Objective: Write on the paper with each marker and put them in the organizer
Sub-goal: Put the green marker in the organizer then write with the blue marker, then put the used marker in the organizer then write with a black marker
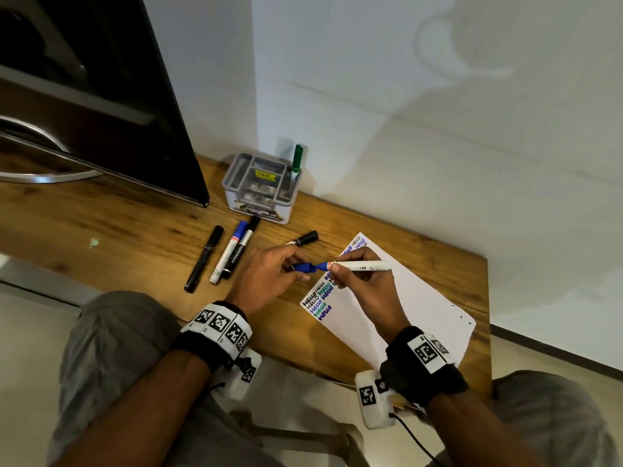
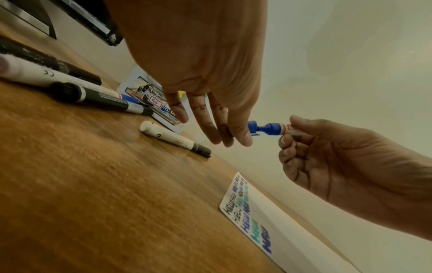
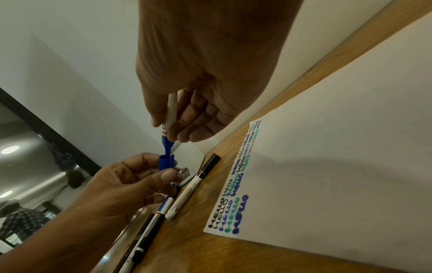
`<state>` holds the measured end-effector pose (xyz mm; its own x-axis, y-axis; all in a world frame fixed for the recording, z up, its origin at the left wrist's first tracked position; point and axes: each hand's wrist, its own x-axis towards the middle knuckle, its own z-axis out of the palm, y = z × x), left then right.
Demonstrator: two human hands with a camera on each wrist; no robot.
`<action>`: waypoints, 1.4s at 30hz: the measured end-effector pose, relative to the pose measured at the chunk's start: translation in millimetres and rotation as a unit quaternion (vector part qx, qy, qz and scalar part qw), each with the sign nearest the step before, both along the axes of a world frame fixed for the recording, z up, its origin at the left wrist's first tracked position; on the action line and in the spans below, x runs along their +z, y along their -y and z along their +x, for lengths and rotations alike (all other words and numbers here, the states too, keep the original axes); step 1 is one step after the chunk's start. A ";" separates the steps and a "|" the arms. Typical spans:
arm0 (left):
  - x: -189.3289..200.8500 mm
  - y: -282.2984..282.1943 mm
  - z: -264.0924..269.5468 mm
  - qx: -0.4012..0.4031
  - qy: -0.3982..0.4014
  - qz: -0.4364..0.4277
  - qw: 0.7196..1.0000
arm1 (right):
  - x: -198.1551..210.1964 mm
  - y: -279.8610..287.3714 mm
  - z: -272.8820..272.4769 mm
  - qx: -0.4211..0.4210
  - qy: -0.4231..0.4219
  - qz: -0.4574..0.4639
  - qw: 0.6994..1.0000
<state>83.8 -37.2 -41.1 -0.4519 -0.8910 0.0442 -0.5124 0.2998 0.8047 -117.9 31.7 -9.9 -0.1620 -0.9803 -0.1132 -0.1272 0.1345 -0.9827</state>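
Note:
My right hand (image 1: 340, 267) grips a white-barrelled blue marker (image 1: 360, 265) held level above the left edge of the paper (image 1: 404, 298), its blue tip (image 3: 167, 146) pointing left. My left hand (image 1: 290, 264) pinches the blue cap (image 1: 304, 267) (image 3: 165, 162), whose mouth sits just at the tip. The paper carries rows of "HELLO" in black, blue and green (image 3: 231, 212). A grey organizer (image 1: 261, 187) stands at the wall with a green marker (image 1: 297, 160) upright in its right slot.
Three markers (image 1: 232, 252) lie side by side on the wooden table left of my left hand; a fourth white one with a black cap (image 1: 305, 238) lies beyond it. A dark monitor (image 1: 101, 96) fills the back left. The table edge is close to my knees.

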 end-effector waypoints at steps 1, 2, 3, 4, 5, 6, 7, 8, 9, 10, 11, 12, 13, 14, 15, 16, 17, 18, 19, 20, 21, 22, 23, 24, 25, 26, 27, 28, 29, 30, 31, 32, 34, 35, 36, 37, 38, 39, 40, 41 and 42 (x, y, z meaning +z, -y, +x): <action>1.1 -0.2 -0.2 -0.003 0.000 -0.002 1.000 | 0.2 0.4 0.6 0.001 -0.002 0.002 1.000; 2.1 -0.5 -0.4 -0.006 0.000 -0.006 1.000 | 0.3 0.7 1.5 0.003 -0.004 0.001 1.000; 2.9 -0.8 -0.8 -0.008 -0.001 -0.009 1.000 | 0.5 1.2 2.6 0.005 -0.008 -0.002 1.000; 3.8 -1.1 -1.2 -0.012 -0.005 -0.008 1.000 | 0.3 1.9 4.0 0.006 -0.014 -0.005 1.000; 4.8 -1.7 -1.5 -0.019 -0.012 -0.007 1.000 | -0.3 2.6 5.6 0.005 -0.017 -0.007 1.000; 5.5 -2.0 -1.6 -0.027 -0.021 -0.006 0.999 | -1.1 3.2 7.3 0.003 -0.012 -0.007 1.000; 5.8 -2.4 -1.1 -0.033 -0.029 -0.007 0.999 | -1.4 3.8 9.3 0.000 -0.003 -0.003 1.000; 5.6 -2.3 -0.5 -0.036 -0.037 -0.005 0.999 | -1.4 4.2 11.2 -0.002 0.003 0.000 1.000; 5.4 -2.2 0.6 -0.036 -0.045 0.002 0.998 | -1.0 4.5 13.5 -0.004 0.004 -0.001 1.000; 5.0 -1.9 1.8 -0.034 -0.054 0.010 0.998 | -0.8 5.0 15.8 -0.007 0.002 -0.005 1.000; 4.4 -1.3 2.7 -0.031 -0.060 0.016 0.998 | -0.6 5.6 17.9 -0.011 0.003 -0.011 1.000; 4.7 -1.3 3.6 -0.029 -0.065 0.016 0.997 | 0.0 6.5 20.2 -0.016 0.009 -0.018 1.000; 5.5 -1.3 4.5 -0.027 -0.066 0.012 0.997 | 0.8 7.6 22.7 -0.022 0.018 -0.022 0.999; 6.9 -1.4 5.1 -0.028 -0.069 0.007 0.997 | 1.5 8.3 24.9 -0.029 0.027 -0.023 0.999; 8.3 -1.5 5.6 -0.027 -0.072 0.008 0.997 | 2.3 8.8 27.0 -0.034 0.036 -0.020 0.999; 9.0 -1.8 6.2 -0.025 -0.079 0.014 0.996 | 3.0 8.9 28.9 -0.038 0.040 -0.017 0.998; 10.6 -2.4 6.4 -0.020 -0.085 0.022 0.996 | 4.2 9.4 30.5 -0.036 0.040 -0.015 0.998; 13.0 -3.3 5.6 -0.010 -0.088 0.034 0.996 | 4.8 10.4 31.4 -0.027 0.035 -0.015 0.999; 15.5 -4.0 3.9 0.005 -0.090 0.048 0.995 | 5.7 12.9 32.5 -0.013 0.027 -0.013 0.999; 18.2 -3.5 1.8 0.022 -0.095 0.061 0.993 | 6.4 17.2 33.2 0.001 0.018 -0.008 1.000; 20.0 -2.8 -0.5 0.039 -0.099 0.069 0.992 | 6.9 22.5 32.7 0.015 0.007 0.000 1.000; 22.2 -1.7 -2.0 0.051 -0.097 0.074 0.991 | 8.1 29.8 32.0 0.028 -0.007 0.009 1.000; 24.1 -0.5 -2.6 0.057 -0.087 0.074 0.992 | 10.9 37.7 31.7 0.039 -0.018 0.018 0.999; 24.5 0.9 -1.7 0.054 -0.071 0.071 0.993 | 15.6 46.0 31.2 0.045 -0.023 0.028 0.998; 23.7 2.9 0.0 0.044 -0.050 0.063 0.996 | 21.3 54.9 29.8 0.045 -0.014 0.040 0.998; 21.0 4.5 2.7 0.031 -0.025 0.049 0.998 | 28.2 63.4 27.7 0.044 -0.003 0.051 0.998; 17.3 6.5 6.3 0.018 0.004 0.028 0.999 | 36.3 72.8 25.5 0.049 -0.008 0.057 0.997; 13.8 7.9 9.9 0.008 0.032 0.004 0.999 | 43.7 82.0 22.8 0.060 -0.036 0.059 0.996; 10.9 9.1 12.7 0.004 0.054 -0.015 0.998 | 49.9 91.3 19.7 0.076 -0.094 0.056 0.991; 9.1 10.7 14.9 0.005 0.063 -0.027 0.998 | 55.1 101.0 17.0 0.094 -0.176 0.047 0.979; 7.6 11.5 15.9 0.008 0.065 -0.035 0.997 | 60.1 109.7 14.8 0.109 -0.257 0.040 0.959; 6.9 12.5 16.0 0.010 0.063 -0.040 0.997 | 64.6 117.9 14.0 0.120 -0.317 0.038 0.940; 6.7 12.1 15.2 0.010 0.065 -0.049 0.997 | 73.2 131.1 17.9 0.141 -0.353 0.058 0.923; 6.9 11.6 14.8 0.009 0.069 -0.055 0.996 | 76.4 137.0 21.3 0.149 -0.363 0.067 0.917; 7.0 11.2 14.5 0.008 0.072 -0.060 0.996 | 79.6 141.7 24.9 0.157 -0.378 0.069 0.910; 7.1 11.1 14.9 0.010 0.073 -0.063 0.995 | 81.5 147.0 28.3 0.162 -0.398 0.067 0.900; 7.3 11.1 15.3 0.013 0.072 -0.065 0.995 | 83.1 151.9 31.1 0.166 -0.417 0.057 0.892; 7.1 11.4 15.8 0.019 0.073 -0.063 0.995 | 84.0 156.6 33.9 0.166 -0.434 0.046 0.884; 6.9 11.8 16.4 0.027 0.077 -0.060 0.995 | 84.5 160.9 37.2 0.168 -0.449 0.036 0.877; 6.7 12.2 16.9 0.035 0.087 -0.057 0.994 | 83.5 165.3 39.7 0.172 -0.458 0.031 0.871; 5.6 12.7 17.7 0.044 0.100 -0.057 0.992 | 82.6 168.9 42.9 0.178 -0.463 0.030 0.868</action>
